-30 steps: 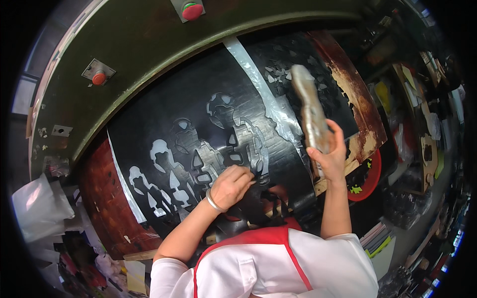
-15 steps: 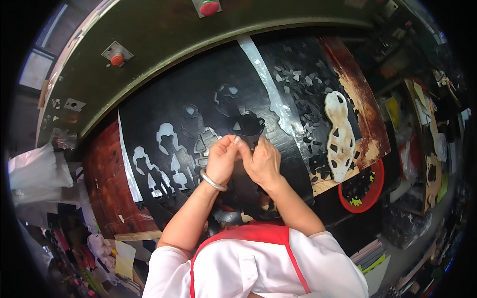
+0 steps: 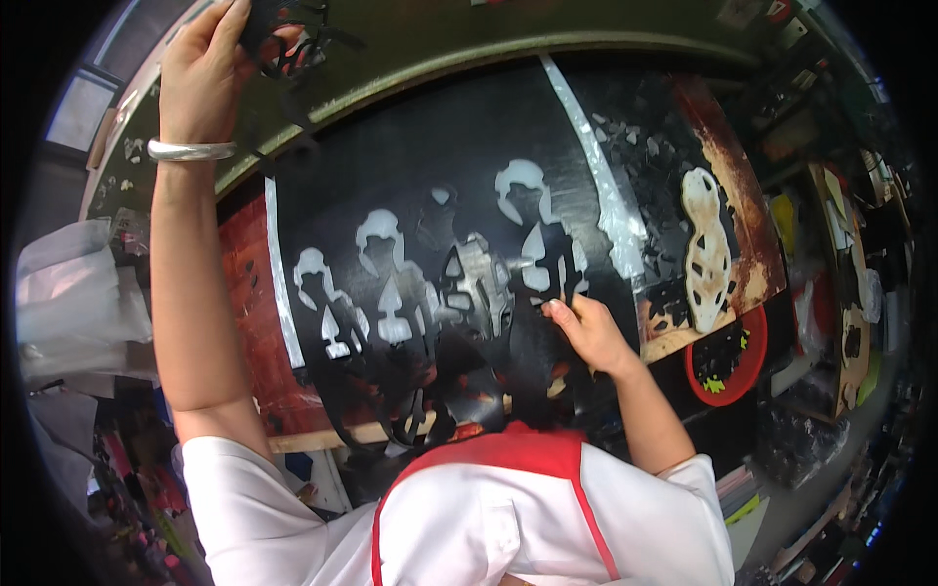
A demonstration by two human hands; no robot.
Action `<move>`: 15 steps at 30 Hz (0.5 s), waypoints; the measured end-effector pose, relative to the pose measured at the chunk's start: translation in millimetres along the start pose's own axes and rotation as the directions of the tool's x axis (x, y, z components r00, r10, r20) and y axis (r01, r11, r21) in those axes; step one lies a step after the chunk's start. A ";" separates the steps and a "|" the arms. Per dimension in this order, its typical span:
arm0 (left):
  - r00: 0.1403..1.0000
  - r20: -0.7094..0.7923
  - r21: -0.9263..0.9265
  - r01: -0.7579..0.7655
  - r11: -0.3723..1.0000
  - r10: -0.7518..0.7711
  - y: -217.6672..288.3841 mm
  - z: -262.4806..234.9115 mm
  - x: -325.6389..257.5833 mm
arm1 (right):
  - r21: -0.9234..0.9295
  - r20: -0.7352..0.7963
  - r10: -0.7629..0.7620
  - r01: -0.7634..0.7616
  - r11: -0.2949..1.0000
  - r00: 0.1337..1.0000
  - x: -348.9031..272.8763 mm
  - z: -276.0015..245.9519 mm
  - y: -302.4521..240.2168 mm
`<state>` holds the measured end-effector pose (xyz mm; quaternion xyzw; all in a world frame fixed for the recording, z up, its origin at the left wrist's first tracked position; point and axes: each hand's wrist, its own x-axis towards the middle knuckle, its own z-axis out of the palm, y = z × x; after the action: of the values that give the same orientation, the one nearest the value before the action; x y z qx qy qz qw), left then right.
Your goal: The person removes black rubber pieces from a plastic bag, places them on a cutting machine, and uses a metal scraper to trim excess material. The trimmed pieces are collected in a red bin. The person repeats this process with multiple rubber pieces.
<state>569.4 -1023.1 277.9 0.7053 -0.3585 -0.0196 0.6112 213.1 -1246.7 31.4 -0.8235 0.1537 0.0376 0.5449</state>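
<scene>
Black cutout scrap [image 3: 283,29] dangles at eleven o'clock, pinched in the raised left hand [image 3: 200,68]; right hand [image 3: 586,332], fingers curled, presses the black sheet [image 3: 430,195] near centre.

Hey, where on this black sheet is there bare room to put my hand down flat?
The black sheet is uncut along its far edge, above the cutouts. It is crowded around the right hand, and loose scraps lie beyond the pale strip, near the die.

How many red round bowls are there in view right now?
1. The red round bowl sits at the right, below the black cut sheet and right of the right hand. Clutter may hide more.
</scene>
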 end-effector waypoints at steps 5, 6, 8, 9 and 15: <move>0.985 0.139 0.392 -0.153 0.907 0.106 -37.1 78.2 -122.5 | 0.451 0.549 0.084 -0.380 0.808 0.831 21.2 4.0 -0.9; 0.941 0.241 0.453 -0.324 0.830 0.236 -50.8 98.9 -153.3 | 0.588 0.587 0.029 -0.450 0.672 0.809 25.7 9.6 0.3; 0.839 0.441 0.380 -0.496 0.781 0.318 -67.6 136.1 -218.7 | 0.626 0.591 -0.062 -0.409 0.664 0.804 32.5 16.2 2.3; 0.838 0.418 0.283 -0.487 0.826 0.350 -71.9 151.5 -244.5 | 0.659 0.590 -0.085 -0.419 0.625 0.803 34.8 18.1 2.1; 0.885 0.427 0.262 -0.320 0.910 0.188 -82.8 163.1 -277.3 | 0.634 0.304 -0.097 -0.126 0.763 0.948 14.0 21.3 -24.7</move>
<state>327.5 -1014.9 50.3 0.7241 -0.5620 -0.0197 0.3993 235.9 -1221.4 41.5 -0.5669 0.0734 0.1193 0.8118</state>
